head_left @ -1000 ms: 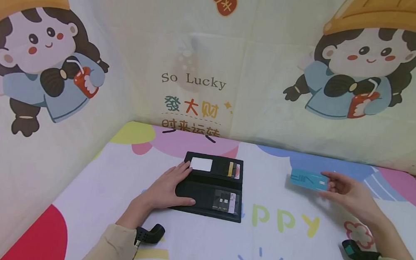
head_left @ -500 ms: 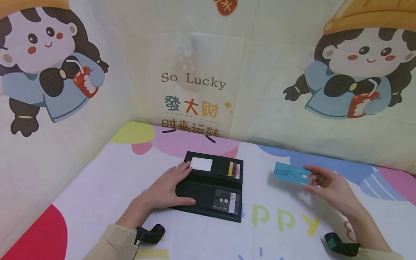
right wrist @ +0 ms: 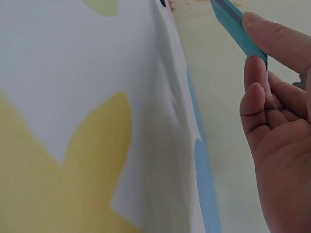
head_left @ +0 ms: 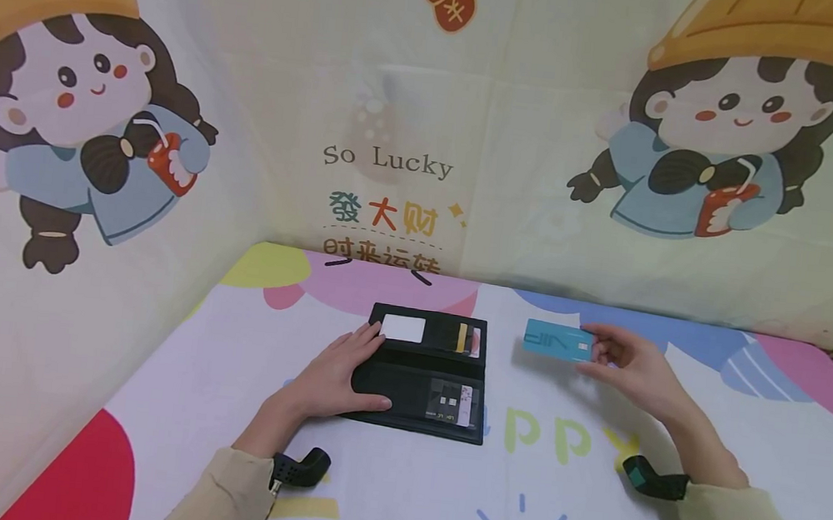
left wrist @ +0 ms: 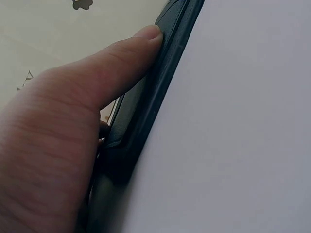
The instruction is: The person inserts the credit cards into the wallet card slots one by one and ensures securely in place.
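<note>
Black wallet: a long black wallet [head_left: 426, 373] lies opened flat on the printed cloth, at the centre of the head view, a little below the middle.
Wallet slots: the upper half shows a white card [head_left: 402, 328] at its left and a yellow card edge [head_left: 462, 337] further right; the lower half shows a dark patterned card [head_left: 450, 402] at its right.
Left hand: the left hand [head_left: 333, 373] lies on the wallet's left end, fingers straight and close together, the thumb stretched along the lower left edge.
Left wrist view: the thumb [left wrist: 124, 63] presses flat against the wallet's dark edge [left wrist: 146, 107]; the other fingers are hidden there.
Blue card: a light blue card [head_left: 558, 341] is held above the cloth, just right of the wallet's upper right corner and apart from it.
Right hand: the right hand [head_left: 635, 369] pinches the card's right end between thumb and fingertips, right of centre in the head view.
Right wrist view: the card [right wrist: 238, 29] shows edge-on at the upper right, the thumb on top and curled fingers [right wrist: 257, 92] beneath it.
Cloth: the table cover [head_left: 225, 375] carries pastel shapes and green-yellow letters.
Backdrop: cartoon girls and the words "So Lucky" fill the upper half of the frame.
</note>
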`<action>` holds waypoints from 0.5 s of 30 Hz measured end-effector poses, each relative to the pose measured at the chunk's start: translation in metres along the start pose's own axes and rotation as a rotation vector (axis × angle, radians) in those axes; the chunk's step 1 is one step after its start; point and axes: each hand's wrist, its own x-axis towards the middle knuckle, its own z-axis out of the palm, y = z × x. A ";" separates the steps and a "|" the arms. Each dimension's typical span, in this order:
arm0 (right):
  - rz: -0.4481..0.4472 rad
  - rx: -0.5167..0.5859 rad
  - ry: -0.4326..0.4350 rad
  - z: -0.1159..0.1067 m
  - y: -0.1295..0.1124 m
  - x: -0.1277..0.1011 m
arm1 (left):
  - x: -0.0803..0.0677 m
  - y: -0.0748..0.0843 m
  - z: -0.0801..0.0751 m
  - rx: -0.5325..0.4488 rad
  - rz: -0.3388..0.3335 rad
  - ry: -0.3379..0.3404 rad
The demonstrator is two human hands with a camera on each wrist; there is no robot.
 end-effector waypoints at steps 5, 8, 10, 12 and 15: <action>-0.005 0.010 -0.017 0.009 -0.003 0.006 | 0.000 0.000 0.000 0.001 -0.007 0.003; -0.006 0.007 -0.028 0.013 -0.004 0.009 | -0.001 0.000 0.000 0.003 -0.007 0.001; -0.005 0.008 -0.035 0.016 -0.005 0.011 | -0.001 0.000 0.000 0.004 -0.007 0.000; -0.002 0.009 -0.041 0.018 -0.005 0.012 | -0.001 0.001 0.000 0.002 -0.008 -0.002; 0.005 0.003 -0.047 0.021 -0.006 0.013 | -0.001 0.001 0.000 0.002 -0.010 -0.002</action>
